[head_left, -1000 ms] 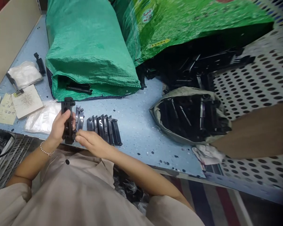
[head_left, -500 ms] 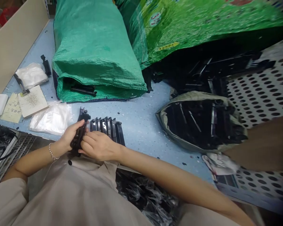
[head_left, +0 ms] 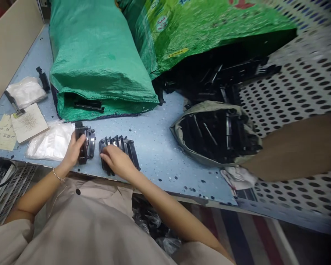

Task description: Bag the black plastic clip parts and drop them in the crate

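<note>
My left hand (head_left: 73, 149) is closed around black slotted plastic parts (head_left: 88, 141) at the front of the blue table, beside a pile of clear plastic bags (head_left: 53, 141). Their exact number is hard to make out. To the right, a row of similar black plastic parts (head_left: 131, 149) lies side by side on the table. My right hand (head_left: 116, 159) has its fingers bent and closed over the left end of this row, gripping a black plastic part (head_left: 102, 147) there. The fingertips are partly hidden.
Behind stands a green woven sack (head_left: 99, 66) with black parts in its mouth. A brighter green sack (head_left: 195, 33) spills black parts at the back right. An open grey-green bag (head_left: 179, 138) of black parts sits at right. A tile (head_left: 30, 125) and handwritten note (head_left: 4, 134) lie left.
My hands were together on a black part near my body. They are now apart: the left has moved forward with parts in it, the right is at the row. The view has shifted.
</note>
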The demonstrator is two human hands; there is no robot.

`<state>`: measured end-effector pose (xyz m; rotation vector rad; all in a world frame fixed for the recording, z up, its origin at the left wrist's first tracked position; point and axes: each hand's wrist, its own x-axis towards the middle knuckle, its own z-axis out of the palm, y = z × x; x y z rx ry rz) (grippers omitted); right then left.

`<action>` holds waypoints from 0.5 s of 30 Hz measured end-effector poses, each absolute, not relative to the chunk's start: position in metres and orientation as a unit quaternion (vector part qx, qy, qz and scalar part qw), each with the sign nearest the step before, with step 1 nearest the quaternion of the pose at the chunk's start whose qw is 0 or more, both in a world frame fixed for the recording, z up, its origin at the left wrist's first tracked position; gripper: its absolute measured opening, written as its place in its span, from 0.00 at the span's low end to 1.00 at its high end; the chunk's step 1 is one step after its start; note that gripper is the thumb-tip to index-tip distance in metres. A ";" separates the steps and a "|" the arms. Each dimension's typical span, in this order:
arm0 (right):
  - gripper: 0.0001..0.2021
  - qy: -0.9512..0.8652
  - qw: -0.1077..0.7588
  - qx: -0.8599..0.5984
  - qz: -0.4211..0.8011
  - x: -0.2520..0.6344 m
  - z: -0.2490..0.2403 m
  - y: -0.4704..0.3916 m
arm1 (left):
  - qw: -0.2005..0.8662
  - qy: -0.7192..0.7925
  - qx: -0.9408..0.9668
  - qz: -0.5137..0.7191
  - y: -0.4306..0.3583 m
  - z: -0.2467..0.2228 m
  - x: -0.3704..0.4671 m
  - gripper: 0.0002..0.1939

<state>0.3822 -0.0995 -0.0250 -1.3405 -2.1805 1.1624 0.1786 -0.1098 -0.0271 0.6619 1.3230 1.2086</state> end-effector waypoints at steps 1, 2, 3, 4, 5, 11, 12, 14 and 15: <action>0.08 -0.777 0.165 -0.490 0.358 0.388 -0.032 -0.094 | 0.615 0.568 0.227 0.498 -0.104 -0.036 0.184 0.21; 0.07 -0.784 0.158 -0.499 0.335 0.394 -0.038 -0.089 | 0.645 0.562 0.176 0.488 -0.100 -0.043 0.189 0.20; 0.06 -0.787 0.153 -0.499 0.329 0.398 -0.042 -0.086 | 0.665 0.549 0.134 0.488 -0.097 -0.049 0.193 0.20; 0.07 -0.787 0.157 -0.498 0.329 0.400 -0.044 -0.084 | 0.676 0.532 0.104 0.499 -0.097 -0.053 0.198 0.20; 0.08 -0.785 0.174 -0.497 0.327 0.402 -0.042 -0.084 | 0.677 0.514 0.088 0.519 -0.098 -0.054 0.200 0.20; 0.21 -0.860 0.259 -0.387 0.207 0.394 -0.005 -0.100 | 0.756 0.464 0.289 0.359 -0.119 -0.030 0.186 0.26; 0.22 -0.890 0.235 -0.344 0.185 0.393 0.000 -0.103 | 0.793 0.443 0.314 0.277 -0.124 -0.023 0.180 0.27; 0.21 -0.931 0.185 -0.270 0.163 0.393 0.005 -0.108 | 0.853 0.390 0.314 0.149 -0.131 -0.013 0.169 0.32; 0.20 -0.939 0.169 -0.250 0.165 0.395 0.005 -0.110 | 0.869 0.372 0.305 0.117 -0.135 -0.010 0.163 0.34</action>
